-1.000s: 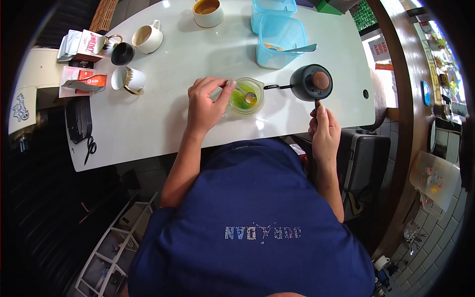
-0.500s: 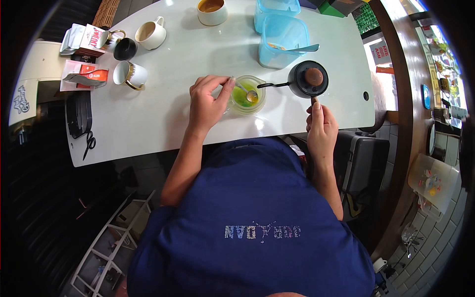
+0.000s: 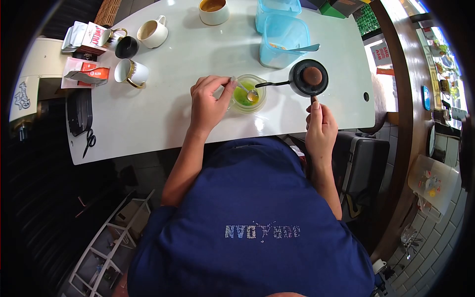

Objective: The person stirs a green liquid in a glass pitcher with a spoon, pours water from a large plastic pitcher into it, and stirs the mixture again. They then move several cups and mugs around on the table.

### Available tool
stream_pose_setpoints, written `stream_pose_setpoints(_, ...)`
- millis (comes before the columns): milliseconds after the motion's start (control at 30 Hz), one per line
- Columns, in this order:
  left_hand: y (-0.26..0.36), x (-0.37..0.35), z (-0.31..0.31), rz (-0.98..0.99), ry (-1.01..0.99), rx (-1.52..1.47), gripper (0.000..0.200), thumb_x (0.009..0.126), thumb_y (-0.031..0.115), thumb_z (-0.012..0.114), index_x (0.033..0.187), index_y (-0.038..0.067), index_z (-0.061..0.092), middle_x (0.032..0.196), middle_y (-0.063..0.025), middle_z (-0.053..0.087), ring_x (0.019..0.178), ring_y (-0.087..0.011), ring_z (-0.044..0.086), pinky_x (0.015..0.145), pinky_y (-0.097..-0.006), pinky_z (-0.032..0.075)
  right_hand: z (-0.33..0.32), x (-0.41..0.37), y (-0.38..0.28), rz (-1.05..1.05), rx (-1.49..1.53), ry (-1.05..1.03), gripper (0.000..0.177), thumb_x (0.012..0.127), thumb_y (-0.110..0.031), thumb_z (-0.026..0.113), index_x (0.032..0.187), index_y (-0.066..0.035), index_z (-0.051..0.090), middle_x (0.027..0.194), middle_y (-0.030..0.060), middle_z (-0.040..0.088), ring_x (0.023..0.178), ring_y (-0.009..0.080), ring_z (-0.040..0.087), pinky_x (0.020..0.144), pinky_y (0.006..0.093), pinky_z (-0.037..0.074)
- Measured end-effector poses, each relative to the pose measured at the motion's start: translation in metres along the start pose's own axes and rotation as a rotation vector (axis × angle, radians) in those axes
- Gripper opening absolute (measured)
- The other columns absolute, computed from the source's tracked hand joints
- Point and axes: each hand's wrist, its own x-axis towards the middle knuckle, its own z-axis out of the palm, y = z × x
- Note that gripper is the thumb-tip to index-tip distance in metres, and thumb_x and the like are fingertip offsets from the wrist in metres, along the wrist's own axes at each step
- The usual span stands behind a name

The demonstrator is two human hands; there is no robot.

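Note:
My left hand (image 3: 212, 101) pinches the handle of a small metal spoon (image 3: 253, 95), its bowl over the green liquid (image 3: 243, 100) in a glass cup (image 3: 250, 109). With fingers closed, my right hand (image 3: 321, 120) grips the handle of a black gooseneck kettle (image 3: 299, 89) that has a round brown lid knob (image 3: 312, 75). The kettle's thin spout points left, and its tip is at the cup's right rim. No stream of water can be made out at the spout.
Blue plastic containers (image 3: 284, 37) stand behind the cup, one with a spoon (image 3: 304, 48) in it. White mugs (image 3: 153, 33), a black cup (image 3: 126, 47) and a gold-handled mug (image 3: 131, 73) sit on the left. Scissors (image 3: 89, 142) lie near the white table's (image 3: 163, 119) left edge.
The kettle's top appears tilted very slightly differently, and its knob sits a touch further left. Both hands keep nearly the same places and grips.

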Motion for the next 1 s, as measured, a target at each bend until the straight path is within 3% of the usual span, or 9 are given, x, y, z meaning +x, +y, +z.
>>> stream_pose_setpoints(800,0.0032,-0.0001,0.0023,0.011,0.026,0.034,0.013,0.082,0.014,0.07,0.084,0.001,0.07,0.081,-0.0081,0.067,0.079,-0.0235,0.061,0.073,-0.0326,0.047,0.0023,-0.003,-0.0047,-0.081,0.0,0.029,0.03,0.097,-0.022,0.05,0.088,0.004,0.062,0.064,0.0023,0.055,0.057,0.0069,0.048,0.052,0.024,0.037)
stream_pose_setpoints(867,0.0019,-0.0016,0.0041,-0.056,0.019,-0.006,0.014,0.082,0.02,0.071,0.083,0.006,0.07,0.08,-0.0028,0.066,0.082,-0.0214,0.059,0.079,-0.0331,0.04,0.0024,-0.0032,-0.0042,-0.074,0.0,0.029,0.03,0.097,-0.022,0.05,0.088,0.004,0.062,0.064,0.0025,0.055,0.057,0.0071,0.048,0.052,0.0244,0.037)
stream_pose_setpoints(1000,0.0046,0.0004,0.0017,-0.003,0.026,0.023,0.013,0.082,0.014,0.07,0.084,0.002,0.07,0.081,-0.0079,0.067,0.079,-0.0233,0.061,0.073,-0.0328,0.047,0.0028,-0.0033,-0.0047,-0.074,-0.024,0.038,0.031,0.097,-0.022,0.05,0.088,0.004,0.062,0.064,0.0026,0.055,0.056,0.0073,0.048,0.052,0.0246,0.037)
